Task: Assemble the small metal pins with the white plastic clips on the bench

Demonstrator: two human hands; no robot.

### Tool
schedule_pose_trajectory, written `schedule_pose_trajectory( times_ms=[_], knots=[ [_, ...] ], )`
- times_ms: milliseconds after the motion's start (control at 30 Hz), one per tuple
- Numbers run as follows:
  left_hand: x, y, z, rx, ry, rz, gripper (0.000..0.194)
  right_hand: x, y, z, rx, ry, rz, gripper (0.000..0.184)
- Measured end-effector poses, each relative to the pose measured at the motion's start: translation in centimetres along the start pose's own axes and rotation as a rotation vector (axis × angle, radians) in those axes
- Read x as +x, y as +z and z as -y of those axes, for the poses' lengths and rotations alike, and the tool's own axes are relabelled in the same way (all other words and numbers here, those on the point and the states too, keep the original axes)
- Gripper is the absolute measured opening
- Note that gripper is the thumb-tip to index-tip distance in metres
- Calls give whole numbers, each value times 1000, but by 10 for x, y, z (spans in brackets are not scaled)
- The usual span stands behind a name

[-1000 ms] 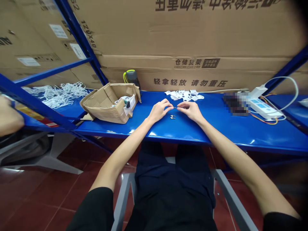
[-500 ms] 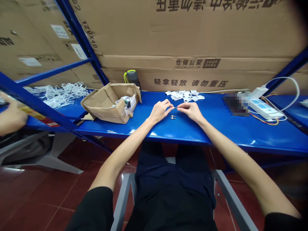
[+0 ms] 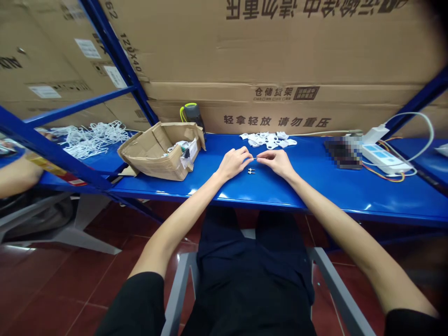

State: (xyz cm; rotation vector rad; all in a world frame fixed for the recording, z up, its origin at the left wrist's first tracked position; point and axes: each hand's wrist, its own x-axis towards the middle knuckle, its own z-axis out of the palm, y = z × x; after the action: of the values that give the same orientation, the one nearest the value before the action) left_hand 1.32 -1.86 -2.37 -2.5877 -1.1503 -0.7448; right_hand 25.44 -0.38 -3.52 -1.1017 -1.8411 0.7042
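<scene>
Two bare hands work over a glossy blue steel table (image 3: 315, 189), the left hand (image 3: 234, 163) and the right hand (image 3: 278, 162) almost meeting above it. From my remote view, the fingers (image 3: 247, 153) of both hands look closed, pinching a thin pale wire (image 3: 255, 158) between them just above the table. Right below it, a pair of tiny metal pins (image 3: 251, 171) lies on the blue surface, close to both hands without touching them. Behind the hands sits a loose heap of flat white plastic clips (image 3: 268, 139). To the left stands an open brown cardboard box (image 3: 157, 156) holding white parts I can't make out, with a tangle of thin white plastic loops (image 3: 93, 140) beyond it. A dark bottle with a yellow-green handle (image 3: 193, 116) stands behind the box. To the right lies a white power strip (image 3: 385, 158) trailing coloured wires. At the far left, another person's forearm (image 3: 17, 177) enters the view.
</scene>
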Motion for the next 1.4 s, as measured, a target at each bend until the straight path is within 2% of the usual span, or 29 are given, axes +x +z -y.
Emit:
schedule_pose_trajectory(
  times_ms=[267, 500, 767, 1067, 1267, 1400],
  knots=[
    [2, 0, -3, 105, 52, 38, 31, -1, 1, 3, -137, -84, 4, 24],
    [3, 1, -5, 144, 21, 52, 33, 0, 2, 2, -234, -111, 10, 17],
    [2, 3, -2, 148, 23, 88, 31, 2, 9, -6, -567, -325, 65, 20],
    [1, 4, 0, 115, -11, 87, 28, 4, 10, -14, -510, -472, 72, 25],
    [-1, 5, 3, -31, -68, 46, 28, 2, 9, -13, -438, -468, 73, 29],
    [-2, 6, 6, -85, -61, 25, 27, -1, 6, -4, -506, -506, 126, 34]
  ],
)
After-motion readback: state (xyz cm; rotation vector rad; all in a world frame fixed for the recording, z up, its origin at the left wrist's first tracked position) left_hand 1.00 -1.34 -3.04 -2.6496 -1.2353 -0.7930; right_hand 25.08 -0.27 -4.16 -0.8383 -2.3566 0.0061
